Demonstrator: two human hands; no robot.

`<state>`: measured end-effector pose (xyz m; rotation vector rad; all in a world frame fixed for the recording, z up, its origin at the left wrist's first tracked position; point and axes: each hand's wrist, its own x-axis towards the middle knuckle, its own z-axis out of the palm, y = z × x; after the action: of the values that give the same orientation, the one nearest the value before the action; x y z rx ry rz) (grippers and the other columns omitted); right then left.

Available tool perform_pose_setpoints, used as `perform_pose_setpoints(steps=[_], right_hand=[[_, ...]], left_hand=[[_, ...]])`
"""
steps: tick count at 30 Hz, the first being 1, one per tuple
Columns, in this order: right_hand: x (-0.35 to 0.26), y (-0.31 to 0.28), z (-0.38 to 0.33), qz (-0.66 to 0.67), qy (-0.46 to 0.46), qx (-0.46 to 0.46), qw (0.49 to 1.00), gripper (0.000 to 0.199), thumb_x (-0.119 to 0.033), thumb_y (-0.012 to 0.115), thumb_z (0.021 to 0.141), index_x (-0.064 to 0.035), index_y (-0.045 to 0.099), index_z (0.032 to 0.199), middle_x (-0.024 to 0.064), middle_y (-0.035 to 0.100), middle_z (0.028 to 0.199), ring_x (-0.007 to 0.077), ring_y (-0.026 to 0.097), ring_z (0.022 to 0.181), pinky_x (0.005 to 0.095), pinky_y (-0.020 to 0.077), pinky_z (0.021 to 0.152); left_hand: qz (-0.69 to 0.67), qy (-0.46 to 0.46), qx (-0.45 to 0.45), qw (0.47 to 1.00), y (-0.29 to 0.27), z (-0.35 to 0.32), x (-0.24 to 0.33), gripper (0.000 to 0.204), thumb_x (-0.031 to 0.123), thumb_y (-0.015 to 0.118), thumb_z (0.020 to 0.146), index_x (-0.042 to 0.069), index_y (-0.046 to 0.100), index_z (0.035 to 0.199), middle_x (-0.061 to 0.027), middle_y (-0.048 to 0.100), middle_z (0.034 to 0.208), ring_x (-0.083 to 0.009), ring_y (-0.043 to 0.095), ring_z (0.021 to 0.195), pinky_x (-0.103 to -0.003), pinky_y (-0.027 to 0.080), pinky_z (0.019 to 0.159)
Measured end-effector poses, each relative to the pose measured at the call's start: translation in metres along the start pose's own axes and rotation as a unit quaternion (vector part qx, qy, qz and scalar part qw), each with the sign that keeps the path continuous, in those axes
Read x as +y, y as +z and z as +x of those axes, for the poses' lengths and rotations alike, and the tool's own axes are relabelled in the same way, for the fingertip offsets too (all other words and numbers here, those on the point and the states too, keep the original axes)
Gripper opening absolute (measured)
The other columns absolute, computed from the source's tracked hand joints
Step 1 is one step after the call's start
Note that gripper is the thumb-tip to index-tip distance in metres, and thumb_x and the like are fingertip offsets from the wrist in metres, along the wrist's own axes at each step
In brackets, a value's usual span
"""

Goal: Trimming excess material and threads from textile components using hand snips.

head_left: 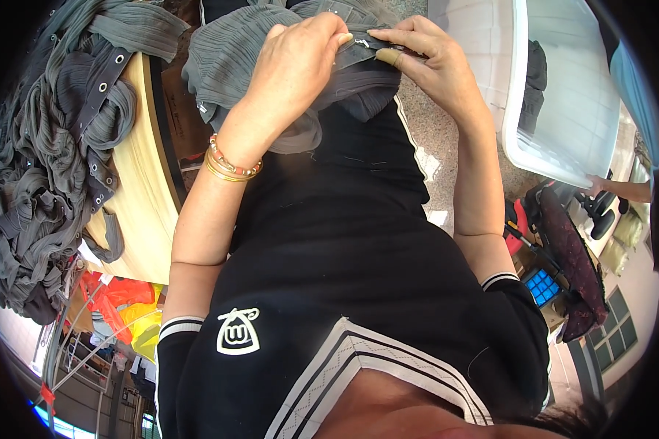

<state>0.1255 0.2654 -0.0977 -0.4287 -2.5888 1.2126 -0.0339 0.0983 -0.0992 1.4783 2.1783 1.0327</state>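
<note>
While a grey garment (231,69) lies bunched over the far end of the person's lap (329,157), both hands work on its upper right part. Its cloth is finely ribbed and wrinkled, with a darker, smoother fold at the lower side and a small shiny piece (362,44) between the hands.

The left hand (296,62) comes from the lower left, its wrist bent inward; the thumb and forefinger are pinched together on the cloth. Around this wrist are bracelets (231,164). The right hand (425,55) comes from the opposite side, with fingers pointing left. Its thumb, which wears a tan band (389,57), and forefinger touch the cloth a little apart; I cannot tell whether they grip it.

To the left is a pale wooden surface (135,164) with a dark right edge. A heap of grey cloth (36,183) covers its left part, and a strip with metal eyelets (104,88) hangs down there. Below its near edge are red (113,300) and yellow bags (145,322).

To the right, over the speckled floor (439,139), stands a translucent bin (511,110), in which dark cloth (534,84) is seen. Another person's hand (599,186) touches its near right corner.
</note>
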Motion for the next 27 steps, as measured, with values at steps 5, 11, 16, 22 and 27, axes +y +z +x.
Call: perform_pose_setpoints(steps=[5, 11, 16, 22, 27], right_hand=[[0.001, 0.0, 0.003, 0.003, 0.001, -0.001, 1.0, 0.025, -0.012, 0.076, 0.087, -0.0109, 0.079, 0.112, 0.0041, 0.065, 0.089, 0.0188, 0.064, 0.077, 0.0319, 0.0516, 0.071], [0.001, 0.002, 0.003, 0.013, -0.006, -0.011, 1.0, 0.025, -0.008, 0.077, 0.09, -0.0067, 0.078, 0.115, 0.0018, 0.061, 0.09, 0.0119, 0.056, 0.08, 0.0257, 0.0464, 0.071], [0.004, 0.006, 0.0, -0.012, -0.022, 0.006, 1.0, 0.023, -0.007, 0.076, 0.09, -0.006, 0.078, 0.113, 0.0018, 0.061, 0.089, 0.0118, 0.057, 0.081, 0.0255, 0.0473, 0.07], [-0.001, 0.003, -0.005, -0.01, 0.024, 0.042, 0.999, 0.027, -0.008, 0.077, 0.089, -0.0058, 0.077, 0.116, 0.0023, 0.062, 0.09, 0.0119, 0.06, 0.081, 0.0256, 0.048, 0.07], [-0.011, -0.005, -0.011, -0.101, 0.018, 0.094, 0.99, 0.03, -0.008, 0.079, 0.088, -0.0067, 0.077, 0.118, 0.0014, 0.063, 0.095, 0.0105, 0.058, 0.077, 0.025, 0.0473, 0.067]], left_hand=[[0.057, 0.035, 0.029, 0.997, 0.001, 0.0, 0.001, 0.015, 0.022, 0.063, 0.1, 0.008, 0.064, 0.095, -0.0085, 0.07, 0.08, -0.0292, 0.069, 0.081, -0.042, 0.047, 0.078], [0.074, 0.047, 0.028, 0.996, 0.001, 0.0, 0.001, 0.014, 0.022, 0.063, 0.1, 0.008, 0.064, 0.095, -0.0082, 0.071, 0.081, -0.0289, 0.07, 0.082, -0.042, 0.047, 0.079], [0.055, 0.039, 0.028, 0.997, -0.001, -0.001, 0.003, 0.015, 0.023, 0.064, 0.1, 0.008, 0.064, 0.096, -0.007, 0.068, 0.079, -0.0281, 0.068, 0.081, -0.042, 0.047, 0.079], [-0.073, -0.017, 0.052, 0.996, -0.003, -0.007, -0.005, 0.015, 0.017, 0.066, 0.1, 0.002, 0.066, 0.103, -0.0064, 0.064, 0.086, -0.0176, 0.06, 0.073, -0.03, 0.048, 0.07], [-0.155, -0.067, 0.05, 0.984, -0.003, -0.01, -0.012, 0.017, 0.018, 0.068, 0.101, 0.002, 0.068, 0.105, 0.0004, 0.061, 0.087, -0.008, 0.054, 0.075, -0.025, 0.046, 0.069]])
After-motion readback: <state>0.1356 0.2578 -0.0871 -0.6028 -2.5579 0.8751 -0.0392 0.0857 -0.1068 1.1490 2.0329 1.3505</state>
